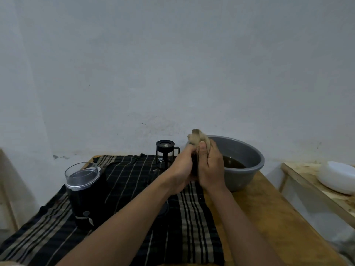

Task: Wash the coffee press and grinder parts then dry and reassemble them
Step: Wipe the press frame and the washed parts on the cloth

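Head view: left hand (180, 169) and right hand (210, 166) clutch cloth (198, 136) (fingers curled) near basin (249, 175) rim.

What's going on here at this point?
A person holds a dark part between the left hand and right hand, with a tan cloth bunched around it, apparently wiping it. This is next to a grey basin of dark water. The grinder, clear lid on, and the coffee press stand on the striped cloth. Which part it is cannot be told.
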A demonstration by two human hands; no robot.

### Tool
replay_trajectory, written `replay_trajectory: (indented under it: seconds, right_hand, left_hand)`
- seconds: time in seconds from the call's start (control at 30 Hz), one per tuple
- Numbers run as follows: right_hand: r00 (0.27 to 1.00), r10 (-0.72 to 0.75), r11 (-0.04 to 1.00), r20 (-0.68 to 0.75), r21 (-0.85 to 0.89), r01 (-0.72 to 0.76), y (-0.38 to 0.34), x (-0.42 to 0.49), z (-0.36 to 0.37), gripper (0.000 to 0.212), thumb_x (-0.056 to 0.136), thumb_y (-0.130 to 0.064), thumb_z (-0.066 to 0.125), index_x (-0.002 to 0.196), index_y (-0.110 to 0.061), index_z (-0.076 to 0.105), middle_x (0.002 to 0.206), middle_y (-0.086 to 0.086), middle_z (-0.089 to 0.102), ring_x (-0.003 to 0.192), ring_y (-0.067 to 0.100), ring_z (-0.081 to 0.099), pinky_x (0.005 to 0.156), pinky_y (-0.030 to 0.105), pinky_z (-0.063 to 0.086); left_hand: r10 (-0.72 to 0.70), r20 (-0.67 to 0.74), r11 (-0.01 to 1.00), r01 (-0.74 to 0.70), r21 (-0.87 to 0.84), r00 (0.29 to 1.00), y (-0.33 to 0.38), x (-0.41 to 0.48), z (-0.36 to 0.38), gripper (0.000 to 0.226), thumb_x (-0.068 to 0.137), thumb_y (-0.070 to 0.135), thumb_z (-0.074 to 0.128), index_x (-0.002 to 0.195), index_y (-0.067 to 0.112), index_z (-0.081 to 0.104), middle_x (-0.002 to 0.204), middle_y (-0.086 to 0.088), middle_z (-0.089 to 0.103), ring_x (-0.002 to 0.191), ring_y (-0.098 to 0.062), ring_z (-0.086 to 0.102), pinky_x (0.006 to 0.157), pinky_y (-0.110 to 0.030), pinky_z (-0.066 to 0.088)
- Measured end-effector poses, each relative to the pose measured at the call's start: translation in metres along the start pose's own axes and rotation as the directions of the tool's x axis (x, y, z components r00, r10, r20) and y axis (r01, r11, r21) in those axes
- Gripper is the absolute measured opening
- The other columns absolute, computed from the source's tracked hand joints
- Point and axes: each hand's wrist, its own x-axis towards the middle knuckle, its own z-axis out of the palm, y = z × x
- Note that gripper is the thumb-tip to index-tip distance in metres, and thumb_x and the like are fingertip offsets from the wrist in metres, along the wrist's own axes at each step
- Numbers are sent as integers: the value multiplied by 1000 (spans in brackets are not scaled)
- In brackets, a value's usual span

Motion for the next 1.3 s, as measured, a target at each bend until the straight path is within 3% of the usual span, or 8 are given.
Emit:
replay_trajectory:
  seconds: [0.23,0.6,0.7,0.8,1.07,1.13,1.2,1.3]
  right_hand:
    - [934,203,890,296,341,-301,-15,-33,15,61,103,-61,34,158,-34,35,166,-11,28,153,7,23,126,38,22]
    - [948,151,985,279,42,-169,-26,28,18,52,107,-54,22,158,-46,21,172,-4,3,158,17,-8,124,56,-15]
    - [944,205,973,258,52,-225,-9,26,30,58,105,-60,25,159,-41,26,170,4,21,159,20,1,127,59,1]
    - [956,224,969,188,67,-239,-10,24,34,53,105,-57,35,129,-20,65,125,11,69,125,29,61,102,46,50]
    - [804,582,593,121,614,-521,-13,49,13,58,108,-51,31,123,-5,64,100,19,73,77,28,72,59,38,57]
    - [807,576,560,131,655,-507,-12,46,9,67,105,-55,31,133,-1,58,99,22,69,74,30,68,55,39,53]
    - [814,565,558,133,666,-495,-15,39,8,71,103,-56,31,136,1,56,98,23,66,73,29,65,55,37,52]
    - [836,530,576,146,661,-480,-20,31,6,57,109,-48,31,130,-4,60,100,21,70,73,28,68,57,38,56]
  left_hand:
    - [-117,-226,934,29,-357,967,10,3,-2,89,98,76,21,114,4,70,121,-17,73,115,-31,69,93,-42,56]
    - [66,-241,976,-113,-187,968,21,-11,8,66,106,60,22,153,19,43,156,-3,49,143,-23,49,101,-32,46]
    - [49,-291,982,-99,-162,955,9,-10,5,52,107,50,41,141,14,57,144,-10,60,136,-29,56,106,-38,48]
    - [2,-344,966,-91,-244,939,1,-13,0,34,107,37,50,118,10,69,119,-14,73,121,-29,66,108,-46,50]
    - [156,-284,988,-146,55,946,42,-40,-70,33,111,29,39,121,7,61,104,-13,75,74,-28,72,53,-33,53]
    - [224,-307,867,-46,496,925,40,-40,-102,32,108,26,36,116,8,61,100,-14,71,70,-26,65,52,-31,44]
    - [156,-255,490,149,859,954,26,-39,-134,30,106,33,38,115,11,58,110,-13,67,84,-23,61,64,-34,43]
    - [-178,-266,73,282,957,947,-6,-39,-159,38,100,44,57,125,15,53,124,-9,61,105,-25,60,89,-41,52]
